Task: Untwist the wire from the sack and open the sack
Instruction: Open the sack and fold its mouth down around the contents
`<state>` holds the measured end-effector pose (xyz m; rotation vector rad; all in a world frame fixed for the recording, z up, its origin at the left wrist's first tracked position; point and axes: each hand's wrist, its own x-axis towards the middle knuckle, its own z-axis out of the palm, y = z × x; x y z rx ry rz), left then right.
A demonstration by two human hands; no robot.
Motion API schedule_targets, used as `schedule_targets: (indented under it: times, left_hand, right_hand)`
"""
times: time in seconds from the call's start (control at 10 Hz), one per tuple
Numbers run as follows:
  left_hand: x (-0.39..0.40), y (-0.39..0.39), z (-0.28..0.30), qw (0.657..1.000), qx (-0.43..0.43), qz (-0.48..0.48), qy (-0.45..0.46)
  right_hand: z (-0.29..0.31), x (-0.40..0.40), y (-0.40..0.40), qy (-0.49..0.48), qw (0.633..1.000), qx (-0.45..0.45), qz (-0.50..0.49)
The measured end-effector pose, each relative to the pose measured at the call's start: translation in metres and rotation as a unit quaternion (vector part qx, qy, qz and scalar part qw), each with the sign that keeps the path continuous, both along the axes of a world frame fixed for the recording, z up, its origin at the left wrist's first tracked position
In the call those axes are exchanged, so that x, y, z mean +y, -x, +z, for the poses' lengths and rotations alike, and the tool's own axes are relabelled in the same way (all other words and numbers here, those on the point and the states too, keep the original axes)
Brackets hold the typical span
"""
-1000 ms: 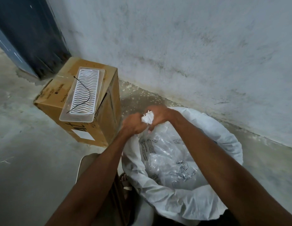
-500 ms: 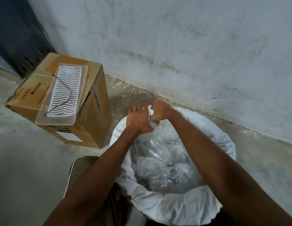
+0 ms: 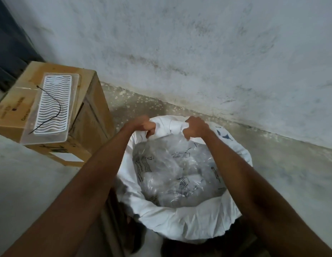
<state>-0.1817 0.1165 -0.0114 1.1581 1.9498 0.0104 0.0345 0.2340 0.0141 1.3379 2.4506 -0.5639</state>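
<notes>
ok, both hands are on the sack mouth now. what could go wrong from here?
1. The left hand and right hand pinch the white sack rim at its far edge only; pulling apart hard might tear the thin material.
2. The clear plastic bags fill the mouth and could spill or snag.
3. The black wire lies loose on the tray atop the cardboard box; a knock could lose it.

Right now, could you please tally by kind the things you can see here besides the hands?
White sack: 1
Cardboard box: 1
Clear tray: 1
Black wire: 1
Total: 4
</notes>
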Motion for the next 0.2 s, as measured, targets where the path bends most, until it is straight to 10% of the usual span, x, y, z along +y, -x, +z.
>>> schedule_targets:
  times: [0.1, 0.2]
  left_hand:
    - [-0.011, -0.008, 0.033, 1.000, 0.011, 0.020, -0.016]
    - [-0.025, -0.020, 0.035, 0.987, 0.114, 0.038, -0.110]
  right_hand:
    - [0.001, 0.006, -0.017, 0.080, 0.995, 0.057, -0.021]
    - [0.001, -0.005, -0.037, -0.052, 0.995, 0.081, 0.011]
